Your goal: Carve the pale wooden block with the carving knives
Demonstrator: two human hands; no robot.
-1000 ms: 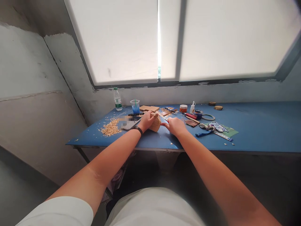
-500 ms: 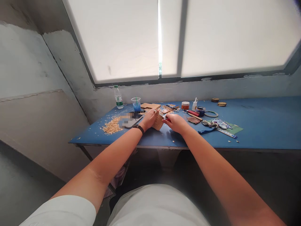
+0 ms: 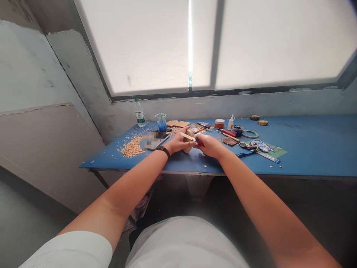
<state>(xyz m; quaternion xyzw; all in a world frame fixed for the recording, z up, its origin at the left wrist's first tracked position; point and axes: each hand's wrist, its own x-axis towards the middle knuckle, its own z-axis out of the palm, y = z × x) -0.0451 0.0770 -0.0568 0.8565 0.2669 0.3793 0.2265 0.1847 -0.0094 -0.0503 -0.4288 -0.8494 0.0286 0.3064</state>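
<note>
Near the front edge of the blue table, my left hand [image 3: 178, 143] is closed around a small light-brown wooden piece [image 3: 190, 133], which stands tilted and is partly covered by the fingers. My right hand [image 3: 209, 145] grips a red-handled knife [image 3: 199, 142], most of its handle hidden in the fist. A pale flat blade points left from the handle, across the wooden piece and over the left fingers. Whether its edge touches the wood I cannot tell. Both hands are close together above the table.
Wood shavings [image 3: 132, 146] lie heaped at left beside a phone [image 3: 159, 142]. Behind stand a water bottle [image 3: 140, 114] and a plastic cup [image 3: 161, 121]. An orange jar [image 3: 219, 124], glue bottle [image 3: 231, 123], tape roll [image 3: 250, 134], keys [image 3: 245, 145] and ruler [image 3: 268, 156] are at right.
The wooden piece has turned, so its broad face shows less. The knife blade now shows at fuller length, pointing left over the left hand. The view has shifted slightly.
</note>
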